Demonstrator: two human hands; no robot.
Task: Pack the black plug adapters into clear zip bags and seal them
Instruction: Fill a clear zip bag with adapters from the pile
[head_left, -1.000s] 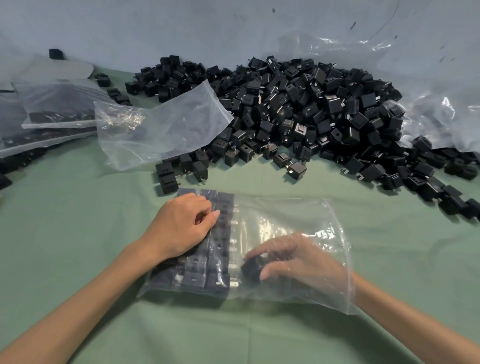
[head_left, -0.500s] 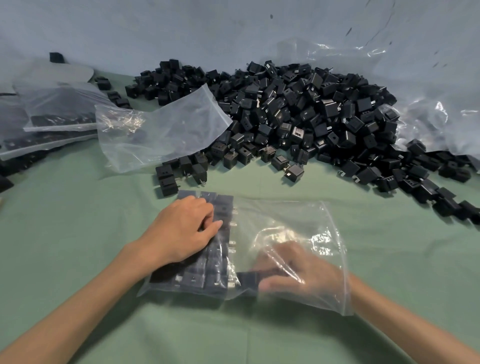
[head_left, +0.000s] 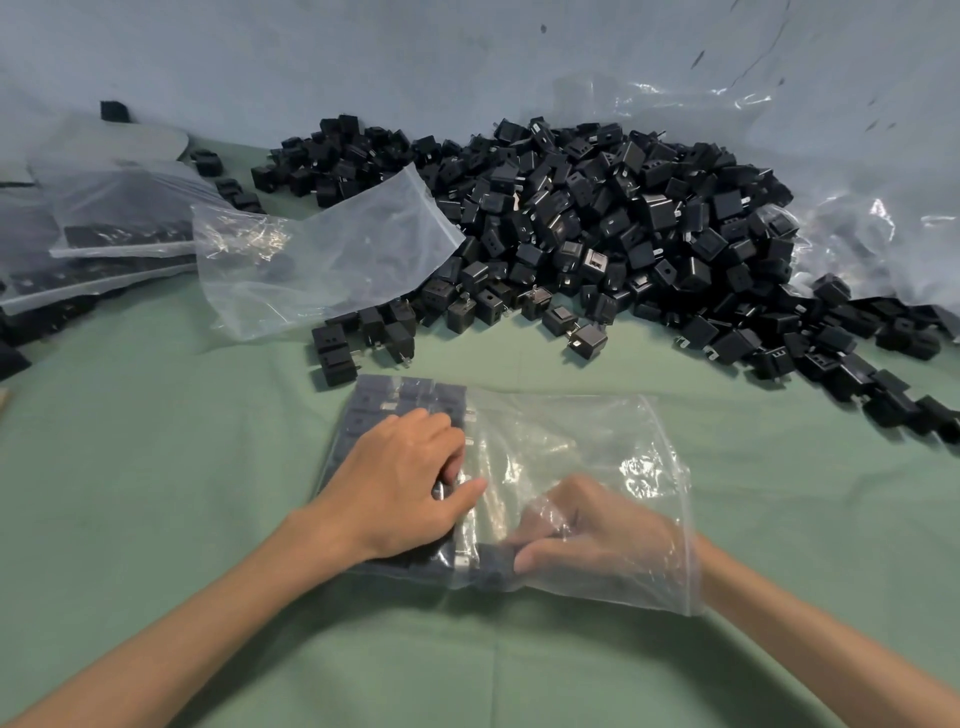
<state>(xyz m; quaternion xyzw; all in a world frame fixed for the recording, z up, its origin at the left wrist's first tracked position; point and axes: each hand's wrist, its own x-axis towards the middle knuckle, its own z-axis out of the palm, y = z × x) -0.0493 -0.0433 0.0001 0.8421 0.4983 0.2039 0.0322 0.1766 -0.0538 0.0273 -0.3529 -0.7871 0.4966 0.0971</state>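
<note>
Clear zip bag (head_left: 582, 441) laid flat on green bench (head_left: 156, 467), mouth at 3 o'clock. Packed adapters (head_left: 400, 395) stacked in rows at its 9 o'clock end, gripped through film by left hand (head_left: 400, 488), fingers curled. One adapter (head_left: 493, 560) pinched by right hand (head_left: 592, 535) inside bag. Loose adapter pile (head_left: 597, 234) heaped at 12 o'clock; empty bag (head_left: 322, 260) at 11; filled bags (head_left: 104, 244) at 10.

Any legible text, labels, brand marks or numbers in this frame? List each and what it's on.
None readable anywhere in the head view.
Pile of plug adapters: only slots and prongs show; any moulded marks are too small to read.
The zip bag being filled, the empty bag, the packed bags: clear plastic, no print visible.
Green table cover: plain.
</note>
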